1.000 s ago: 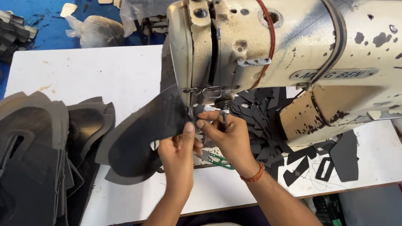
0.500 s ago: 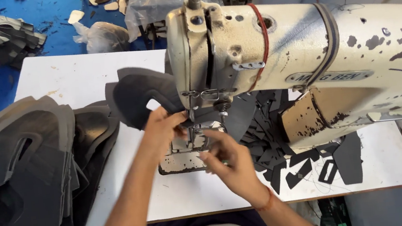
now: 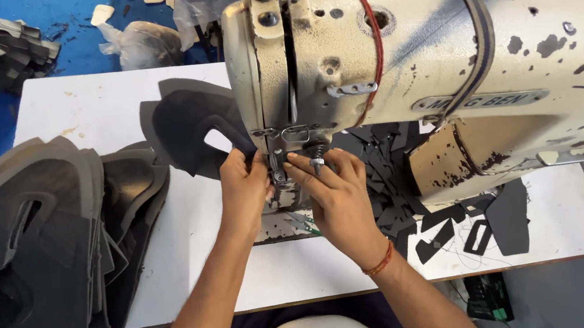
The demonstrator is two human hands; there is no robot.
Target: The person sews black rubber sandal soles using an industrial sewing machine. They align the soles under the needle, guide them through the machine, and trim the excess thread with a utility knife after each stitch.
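A dark cut piece is pinched at its edge by the left hand and kept under the sewing machine head (needle side), so the seam line feeds straight. The right hand is pressed just beside the presser foot, fingers together, steadying; more cut pieces are stacked left on the table.

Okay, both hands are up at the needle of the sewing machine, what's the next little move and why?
Probably slide the dark cut piece a touch further under the presser foot. The left hand pinches its edge right beside the needle area, and the right hand has fingertips at the foot, yet most of the piece lies to the left.
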